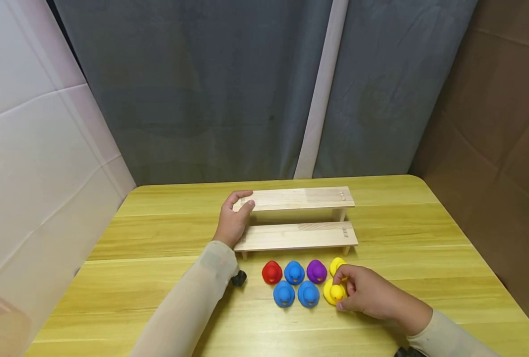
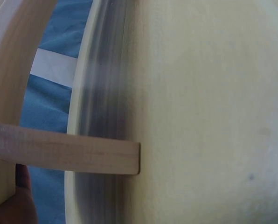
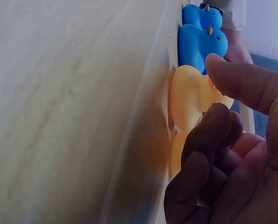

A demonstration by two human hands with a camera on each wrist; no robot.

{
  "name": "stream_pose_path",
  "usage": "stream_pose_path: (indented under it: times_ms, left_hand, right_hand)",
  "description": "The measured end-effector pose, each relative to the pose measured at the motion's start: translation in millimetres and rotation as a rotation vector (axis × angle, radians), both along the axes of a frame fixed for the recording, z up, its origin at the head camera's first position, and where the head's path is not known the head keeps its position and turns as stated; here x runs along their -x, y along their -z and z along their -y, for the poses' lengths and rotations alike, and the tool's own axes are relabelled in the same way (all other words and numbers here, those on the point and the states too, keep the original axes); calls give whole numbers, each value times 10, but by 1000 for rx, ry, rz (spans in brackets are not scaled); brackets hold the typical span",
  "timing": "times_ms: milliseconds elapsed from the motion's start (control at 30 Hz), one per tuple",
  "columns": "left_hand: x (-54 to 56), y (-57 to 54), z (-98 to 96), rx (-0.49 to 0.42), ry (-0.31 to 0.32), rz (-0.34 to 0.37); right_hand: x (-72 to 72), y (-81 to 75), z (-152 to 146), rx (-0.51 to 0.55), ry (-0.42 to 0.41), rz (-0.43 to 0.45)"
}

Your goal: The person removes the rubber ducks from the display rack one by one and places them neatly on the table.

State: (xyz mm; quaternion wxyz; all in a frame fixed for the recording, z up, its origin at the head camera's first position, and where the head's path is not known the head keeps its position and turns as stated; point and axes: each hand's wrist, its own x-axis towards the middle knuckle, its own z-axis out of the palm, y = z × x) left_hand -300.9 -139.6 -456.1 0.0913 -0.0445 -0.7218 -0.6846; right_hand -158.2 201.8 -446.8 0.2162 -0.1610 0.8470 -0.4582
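Observation:
My left hand grips the left end of the upper board of a two-tier wooden stand, its thumb over the top. A leg of the stand shows close up in the left wrist view. My right hand has its thumb and index finger about the head of the front yellow rubber duck, which sits on the table. Behind that, a second yellow duck is partly covered by the hand. The right wrist view shows the thumb and curled fingers close around the front yellow duck.
Left of the yellow ducks sit a purple duck, a red duck and three blue ducks, in two rows before the stand. The wooden table meets a grey curtain behind and light and brown cloth at the sides.

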Motion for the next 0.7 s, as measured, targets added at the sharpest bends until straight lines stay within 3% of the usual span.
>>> stream_pose_path:
  times_ms: [700]
  left_hand:
    - [-11,30,14,26,1,14]
  right_hand:
    - [15,-80,-41,11,7,-28]
